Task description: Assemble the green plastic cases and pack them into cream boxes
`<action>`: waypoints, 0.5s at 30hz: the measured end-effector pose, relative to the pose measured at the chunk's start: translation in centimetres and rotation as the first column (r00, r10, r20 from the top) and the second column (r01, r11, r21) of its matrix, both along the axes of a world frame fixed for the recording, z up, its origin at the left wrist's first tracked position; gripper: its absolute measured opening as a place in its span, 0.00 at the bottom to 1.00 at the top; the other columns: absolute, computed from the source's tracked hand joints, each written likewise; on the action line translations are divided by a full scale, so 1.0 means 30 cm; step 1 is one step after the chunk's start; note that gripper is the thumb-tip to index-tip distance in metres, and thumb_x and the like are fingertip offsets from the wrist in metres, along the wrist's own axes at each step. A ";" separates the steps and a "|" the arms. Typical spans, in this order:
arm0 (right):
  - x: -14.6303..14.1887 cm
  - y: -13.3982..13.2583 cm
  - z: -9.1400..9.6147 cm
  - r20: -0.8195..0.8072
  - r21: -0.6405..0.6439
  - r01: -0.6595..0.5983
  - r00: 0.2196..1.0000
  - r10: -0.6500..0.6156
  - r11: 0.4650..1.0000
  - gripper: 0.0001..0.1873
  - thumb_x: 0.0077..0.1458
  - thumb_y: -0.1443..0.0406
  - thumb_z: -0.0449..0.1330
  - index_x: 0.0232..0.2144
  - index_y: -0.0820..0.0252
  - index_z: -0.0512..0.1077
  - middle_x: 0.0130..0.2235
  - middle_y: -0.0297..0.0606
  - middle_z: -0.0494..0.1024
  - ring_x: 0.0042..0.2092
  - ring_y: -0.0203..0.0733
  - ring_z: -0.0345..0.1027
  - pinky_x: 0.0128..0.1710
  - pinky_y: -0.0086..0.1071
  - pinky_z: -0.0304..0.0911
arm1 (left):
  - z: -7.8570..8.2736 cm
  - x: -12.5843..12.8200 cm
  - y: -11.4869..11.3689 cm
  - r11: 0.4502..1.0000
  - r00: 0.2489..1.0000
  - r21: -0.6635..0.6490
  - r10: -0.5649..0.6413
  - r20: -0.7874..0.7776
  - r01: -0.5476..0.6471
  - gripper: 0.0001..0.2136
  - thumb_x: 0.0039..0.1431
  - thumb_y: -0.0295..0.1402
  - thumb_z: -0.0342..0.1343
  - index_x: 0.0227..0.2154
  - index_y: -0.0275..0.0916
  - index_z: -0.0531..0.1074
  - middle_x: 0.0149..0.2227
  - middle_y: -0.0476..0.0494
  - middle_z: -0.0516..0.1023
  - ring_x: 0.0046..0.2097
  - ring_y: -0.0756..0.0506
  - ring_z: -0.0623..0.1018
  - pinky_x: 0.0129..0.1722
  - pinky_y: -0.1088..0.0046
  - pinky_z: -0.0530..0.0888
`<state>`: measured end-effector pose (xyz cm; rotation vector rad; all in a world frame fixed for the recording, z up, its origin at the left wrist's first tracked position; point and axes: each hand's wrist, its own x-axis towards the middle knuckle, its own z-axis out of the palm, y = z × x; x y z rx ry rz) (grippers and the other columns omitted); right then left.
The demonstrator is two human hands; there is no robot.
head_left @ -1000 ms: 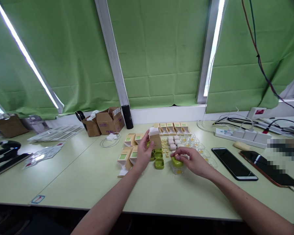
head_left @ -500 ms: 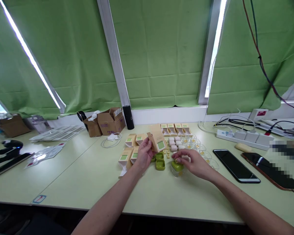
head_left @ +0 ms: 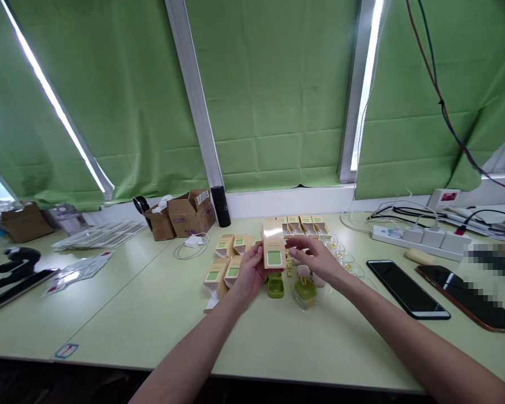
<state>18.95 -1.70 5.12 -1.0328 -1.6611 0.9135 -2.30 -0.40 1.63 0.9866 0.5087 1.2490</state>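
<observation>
My left hand [head_left: 251,269] is closed on a small beige carton [head_left: 274,252] with a green square on its face, held up above the table. My right hand [head_left: 313,255] reaches to the carton's right edge with its fingers extended; whether the fingertips touch it I cannot tell. Below my right wrist stands a green case in a clear holder [head_left: 305,290]. Open green cases [head_left: 276,287] lie just under the carton. Tiny yellow pieces [head_left: 289,269] and whitish small blocks, partly hidden by my right hand, lie between them.
Several similar cartons [head_left: 215,272] stand at left, and more cartons [head_left: 307,224] behind. Clear plastic shells [head_left: 340,255] lie to the right. Two phones [head_left: 407,289] and a power strip [head_left: 421,240] are farther right. A brown cardboard box [head_left: 192,214] and black cylinder [head_left: 220,206] stand at the back.
My right hand has left the green case and moved up and left to the carton. The carton in my left hand has turned more upright, facing me.
</observation>
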 end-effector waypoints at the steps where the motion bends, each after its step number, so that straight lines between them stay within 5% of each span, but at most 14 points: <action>1: -0.017 0.008 0.007 -0.043 -0.023 -0.052 0.998 0.051 0.998 0.24 0.53 0.47 0.67 0.45 0.56 0.80 0.49 0.46 0.84 0.48 0.53 0.77 0.49 0.46 0.69 | 0.002 0.001 -0.002 1.000 1.000 0.008 0.003 -0.008 -0.003 0.23 0.60 0.42 0.69 0.53 0.36 0.75 0.50 0.36 0.84 0.46 0.37 0.86 0.41 0.59 0.86; 9: -0.077 -0.009 0.028 -0.325 -0.153 -0.207 0.934 0.148 0.966 0.27 0.44 0.43 0.74 0.37 0.56 0.81 0.41 0.42 0.85 0.44 0.51 0.77 0.49 0.44 0.70 | 0.016 0.007 -0.011 0.995 0.994 0.036 0.094 -0.055 -0.092 0.31 0.58 0.47 0.70 0.60 0.41 0.68 0.50 0.38 0.83 0.44 0.40 0.85 0.38 0.63 0.85; 15: -0.046 0.013 -0.020 -0.340 -0.198 -0.070 0.940 -0.001 0.978 0.29 0.45 0.44 0.73 0.39 0.60 0.82 0.39 0.43 0.85 0.39 0.46 0.75 0.36 0.35 0.63 | 0.015 -0.001 -0.022 0.983 0.983 0.140 0.137 -0.119 -0.120 0.28 0.61 0.44 0.67 0.61 0.41 0.68 0.62 0.33 0.76 0.56 0.34 0.81 0.42 0.63 0.85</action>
